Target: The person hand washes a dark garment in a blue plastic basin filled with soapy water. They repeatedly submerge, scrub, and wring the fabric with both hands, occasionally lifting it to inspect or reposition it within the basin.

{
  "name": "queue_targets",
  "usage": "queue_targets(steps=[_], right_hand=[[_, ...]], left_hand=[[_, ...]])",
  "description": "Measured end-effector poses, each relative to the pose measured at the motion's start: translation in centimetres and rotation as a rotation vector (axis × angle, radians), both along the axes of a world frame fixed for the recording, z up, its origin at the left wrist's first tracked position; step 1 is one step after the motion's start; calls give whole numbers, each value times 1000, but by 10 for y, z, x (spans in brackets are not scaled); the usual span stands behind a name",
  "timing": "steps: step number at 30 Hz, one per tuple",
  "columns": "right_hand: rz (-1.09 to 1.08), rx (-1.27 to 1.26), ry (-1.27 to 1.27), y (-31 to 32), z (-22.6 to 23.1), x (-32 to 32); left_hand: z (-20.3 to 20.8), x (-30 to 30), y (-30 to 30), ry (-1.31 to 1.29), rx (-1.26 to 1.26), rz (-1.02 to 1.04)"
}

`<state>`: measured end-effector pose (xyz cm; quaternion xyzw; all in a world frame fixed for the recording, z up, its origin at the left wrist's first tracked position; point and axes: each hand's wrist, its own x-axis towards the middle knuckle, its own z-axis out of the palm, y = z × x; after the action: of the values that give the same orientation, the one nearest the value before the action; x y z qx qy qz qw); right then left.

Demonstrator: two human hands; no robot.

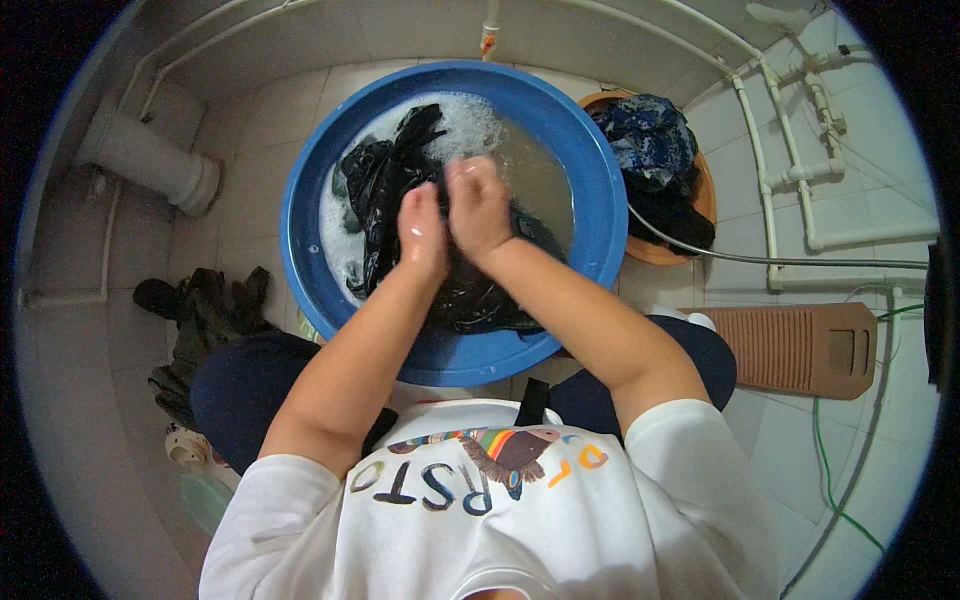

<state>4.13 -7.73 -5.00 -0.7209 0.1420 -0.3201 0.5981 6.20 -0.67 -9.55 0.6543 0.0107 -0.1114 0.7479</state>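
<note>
A large round blue basin (pixel 302 245) holds cloudy water with white suds (pixel 470 122). Soaked black clothing (pixel 385 205) is bunched in it, partly above the water. Over the middle of the basin, my left hand (pixel 422 230) and my right hand (pixel 479 206) are close together, side by side, both wet. The fingers of each are curled and closed on the black clothing, which runs up past the left hand and down below both wrists. Slight blur and the backs of the hands hide the exact grip.
Behind the basin on the right, an orange tub (pixel 704 190) holds blue patterned and black clothes (pixel 650 145). A grey hose (pixel 800 262) runs past it. A brown washboard (pixel 800 350) lies at right. Dark clothes (pixel 215 315) lie on the floor at left. White pipes (pixel 757 150) line the walls.
</note>
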Motion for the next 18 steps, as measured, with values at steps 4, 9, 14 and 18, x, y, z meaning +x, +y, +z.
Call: queue_targets(steps=[4,9,14,18], right_hand=[[237,-443,-279,22,15,-20],[75,-235,329,-19,-19,3],[330,-500,41,32,8,-32],[296,-511,25,6,-26,-9]], left_hand=[[-30,33,31,410,-325,-27],[29,-8,-1,644,-508,-26],[-33,30,36,588,-798,-382],[5,14,16,677,-575,-63]])
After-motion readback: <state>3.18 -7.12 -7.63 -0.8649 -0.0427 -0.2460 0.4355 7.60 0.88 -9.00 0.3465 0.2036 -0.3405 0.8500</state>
